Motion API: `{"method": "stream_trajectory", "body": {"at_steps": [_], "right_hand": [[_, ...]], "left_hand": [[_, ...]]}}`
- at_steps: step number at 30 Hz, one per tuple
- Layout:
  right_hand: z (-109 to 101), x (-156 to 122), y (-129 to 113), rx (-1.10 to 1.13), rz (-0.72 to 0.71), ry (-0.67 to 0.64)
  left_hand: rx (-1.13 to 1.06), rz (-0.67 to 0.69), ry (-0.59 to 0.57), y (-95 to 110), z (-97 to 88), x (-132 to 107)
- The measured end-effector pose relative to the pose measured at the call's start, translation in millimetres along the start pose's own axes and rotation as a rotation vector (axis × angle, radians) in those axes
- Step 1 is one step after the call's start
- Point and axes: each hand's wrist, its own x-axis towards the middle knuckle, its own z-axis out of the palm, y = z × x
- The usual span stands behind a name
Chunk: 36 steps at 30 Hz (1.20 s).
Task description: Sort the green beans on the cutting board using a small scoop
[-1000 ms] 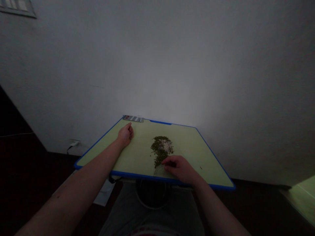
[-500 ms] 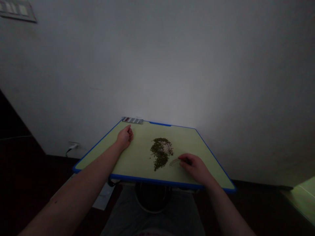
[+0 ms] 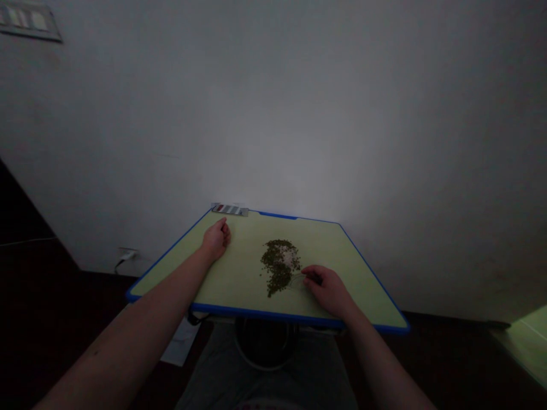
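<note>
Reaching out over grey trousers (image 3: 265,370), both forearms end on a pale green board (image 3: 231,279) with a blue rim. A dark round object (image 3: 265,341) sits below its near edge, at 6 o'clock from the board's centre.

The right hand (image 3: 327,291) lies near that edge, at 4 o'clock from a pile of small dark green seeds (image 3: 277,270). Its fingers are curled together, with the fingertips just beside the pile's lower right side. Thin, faint clear lines (image 3: 297,280) run from them toward the seeds, but whether the fingers grip anything is too dim to tell. The pile sits mid-board in a comma shape, around a pale patch (image 3: 290,259).

The left hand (image 3: 216,240) rests at 10 o'clock from the pile, curled loosely, well apart from the seeds and holding nothing visible.

At 11 o'clock, a foil strip (image 3: 229,209) lies on the far corner of the board. Farther off, a plug and cable (image 3: 127,256) sit low on the wall (image 3: 273,114) at 9 o'clock, and a wall panel (image 3: 29,23) shows at 10 o'clock.
</note>
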Motion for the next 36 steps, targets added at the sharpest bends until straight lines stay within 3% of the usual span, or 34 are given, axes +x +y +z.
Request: {"method": "stream_trajectory", "body": {"at_steps": [36], "right_hand": [[15.3,-7.5,-22.5,0.065,-0.059,-0.168]], "left_hand": [[-0.001,-0.014,0.000,0.0,0.1,-0.2]]}}
